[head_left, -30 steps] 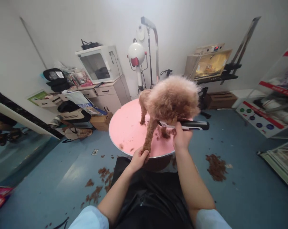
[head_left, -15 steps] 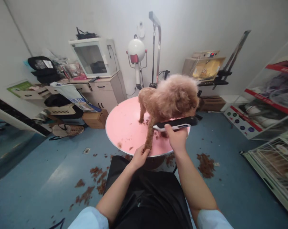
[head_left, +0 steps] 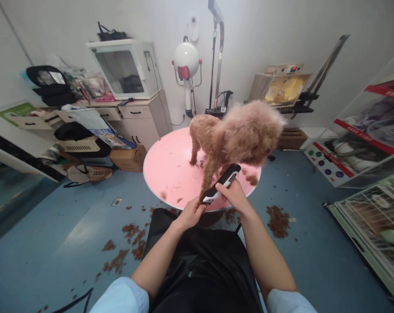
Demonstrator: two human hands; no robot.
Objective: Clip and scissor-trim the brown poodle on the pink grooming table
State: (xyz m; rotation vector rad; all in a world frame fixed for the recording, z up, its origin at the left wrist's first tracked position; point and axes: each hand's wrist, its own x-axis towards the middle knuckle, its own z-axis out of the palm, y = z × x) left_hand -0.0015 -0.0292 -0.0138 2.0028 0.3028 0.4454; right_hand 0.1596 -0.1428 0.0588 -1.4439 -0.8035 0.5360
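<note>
A brown curly-haired dog stands on a round pink grooming table; its body is clipped short and its head is fluffy. My left hand is closed around the lower end of the dog's front leg, at the table's near edge. In my right hand is a black and white hair clipper, tilted with its head down against the lower leg, close to my left fingers. The paw is hidden by my left hand. Loose tufts of cut hair lie on the table.
Behind the table rise a grooming arm and a white stand dryer. A cabinet with a white glass-fronted box stands at back left. A wire cage is at right. Cut hair lies on the floor.
My right hand has swung the clipper from nearly level at the upper leg down to the lower leg. The dog's head has shifted right. My left hand still holds the leg.
</note>
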